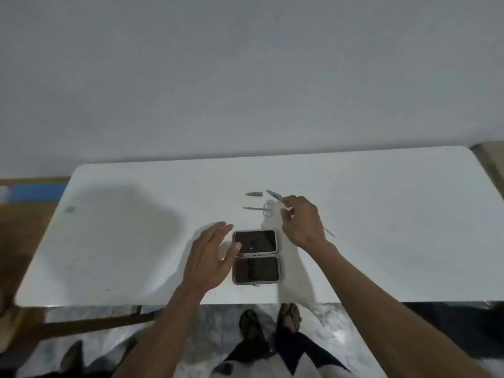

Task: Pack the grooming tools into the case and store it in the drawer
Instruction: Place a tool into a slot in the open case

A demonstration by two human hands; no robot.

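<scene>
Two feet in dark sandals (270, 323) stand on the grey marbled floor (152, 342) at the bottom of the frame, just under the near edge of the long white table (381, 255). Both bare arms reach up from the bottom of the frame over the table. Left hand (211, 257) is in the middle of the frame with its fingers straight and spread, holding nothing, and its thumb lies over the left edge of the small grey case with dark insides (256, 256). That case lies open flat, one half above the other, near the table's front edge. Right hand (301, 221) is just up and right of the case, and its fingertips pinch one end of a thin silver nail tool (273, 194) that sticks out to the upper left. Small silver scissors (259, 209) lie on the table just above the case. Left of the pinched tool lies a short silver nail clipper (254, 194). One thin silver stick (328, 232) pokes out from behind the right wrist. Above the table is a plain grey wall (245, 77).
</scene>
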